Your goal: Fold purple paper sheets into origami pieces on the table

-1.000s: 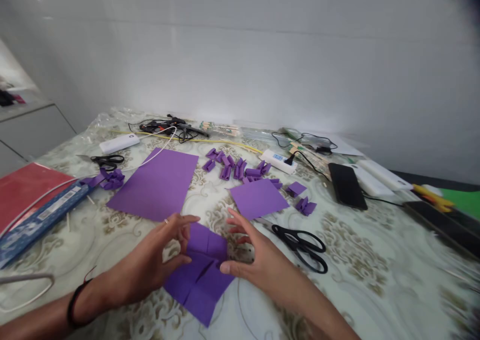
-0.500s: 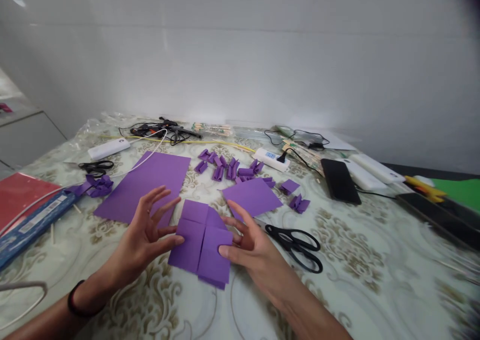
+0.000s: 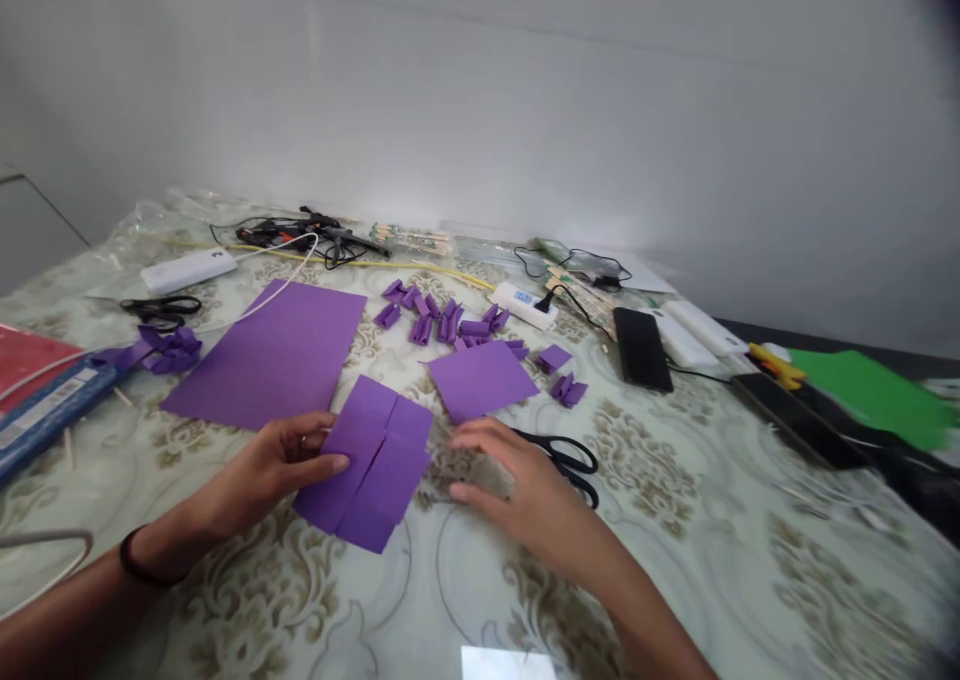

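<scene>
My left hand [image 3: 281, 465] pinches the left edge of a creased, partly cut purple paper piece [image 3: 371, 465] that lies on the table in front of me. My right hand [image 3: 517, 485] hovers open beside the paper's right side, fingers spread, holding nothing. Its fingertips are close to the black scissors [image 3: 566, 457], which lie partly behind the hand. A large purple sheet [image 3: 270, 355] lies behind my left hand, a smaller purple square [image 3: 480, 380] behind my right.
Several small folded purple pieces [image 3: 442, 322] lie farther back, a purple bow [image 3: 169, 348] at left. A second pair of scissors [image 3: 161, 309], power banks, cables, a black phone [image 3: 641, 348] and a green sheet [image 3: 874, 395] sit around the patterned tablecloth [image 3: 697, 520]. A red folder is at the left edge.
My right hand has let go of the purple piece and moved right, toward the scissors. My left hand keeps hold of the piece, now lower on the table. The camera has panned right.
</scene>
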`<action>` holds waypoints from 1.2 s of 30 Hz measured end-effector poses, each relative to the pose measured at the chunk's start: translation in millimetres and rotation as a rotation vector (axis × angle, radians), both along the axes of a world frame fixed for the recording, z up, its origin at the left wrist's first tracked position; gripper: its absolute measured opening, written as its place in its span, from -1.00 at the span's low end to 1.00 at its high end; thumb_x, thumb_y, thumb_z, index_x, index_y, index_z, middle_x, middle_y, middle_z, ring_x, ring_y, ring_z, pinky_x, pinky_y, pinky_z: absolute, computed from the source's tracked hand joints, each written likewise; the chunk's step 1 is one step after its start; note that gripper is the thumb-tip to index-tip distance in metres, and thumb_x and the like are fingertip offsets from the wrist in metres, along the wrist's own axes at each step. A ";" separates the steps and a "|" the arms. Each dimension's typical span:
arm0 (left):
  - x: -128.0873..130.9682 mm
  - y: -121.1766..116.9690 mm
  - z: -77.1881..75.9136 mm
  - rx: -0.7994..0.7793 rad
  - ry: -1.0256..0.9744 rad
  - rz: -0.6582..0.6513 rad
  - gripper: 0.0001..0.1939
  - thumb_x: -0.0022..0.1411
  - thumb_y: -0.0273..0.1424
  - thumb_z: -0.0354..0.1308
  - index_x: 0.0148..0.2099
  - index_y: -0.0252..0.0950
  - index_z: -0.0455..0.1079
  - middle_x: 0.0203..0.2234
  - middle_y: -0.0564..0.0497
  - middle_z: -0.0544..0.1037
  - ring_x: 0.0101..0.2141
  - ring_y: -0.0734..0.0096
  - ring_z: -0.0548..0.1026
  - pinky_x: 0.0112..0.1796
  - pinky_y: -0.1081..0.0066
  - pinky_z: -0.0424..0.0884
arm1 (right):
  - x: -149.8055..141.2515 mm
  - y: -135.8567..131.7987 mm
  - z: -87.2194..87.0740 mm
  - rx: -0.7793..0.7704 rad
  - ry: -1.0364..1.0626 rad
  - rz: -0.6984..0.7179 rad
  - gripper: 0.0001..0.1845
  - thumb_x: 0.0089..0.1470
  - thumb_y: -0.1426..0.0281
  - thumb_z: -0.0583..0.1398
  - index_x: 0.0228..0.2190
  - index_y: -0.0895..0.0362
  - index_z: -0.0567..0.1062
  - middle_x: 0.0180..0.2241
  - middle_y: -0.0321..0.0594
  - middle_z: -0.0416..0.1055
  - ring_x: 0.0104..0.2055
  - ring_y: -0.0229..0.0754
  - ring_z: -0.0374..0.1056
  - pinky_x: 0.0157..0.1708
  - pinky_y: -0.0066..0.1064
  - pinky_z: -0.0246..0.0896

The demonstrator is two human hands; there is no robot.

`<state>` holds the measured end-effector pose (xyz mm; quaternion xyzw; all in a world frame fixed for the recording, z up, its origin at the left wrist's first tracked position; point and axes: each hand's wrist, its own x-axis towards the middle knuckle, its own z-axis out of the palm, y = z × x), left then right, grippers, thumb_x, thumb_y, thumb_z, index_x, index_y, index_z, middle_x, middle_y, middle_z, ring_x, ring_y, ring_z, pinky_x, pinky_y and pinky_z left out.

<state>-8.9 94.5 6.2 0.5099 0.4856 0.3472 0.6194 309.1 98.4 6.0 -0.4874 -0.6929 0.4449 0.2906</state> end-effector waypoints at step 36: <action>13.3 -23.1 10.4 0.140 0.001 -0.181 -0.67 0.46 -0.15 0.33 0.17 -0.10 0.66 0.00 -0.03 0.75 -0.09 0.21 0.71 -0.08 0.39 0.61 | -27.2 -17.8 11.9 -0.527 0.483 0.049 -0.19 -0.05 0.03 0.59 0.14 0.05 0.51 -0.04 -0.09 0.64 -0.02 0.02 0.59 0.01 -0.17 0.48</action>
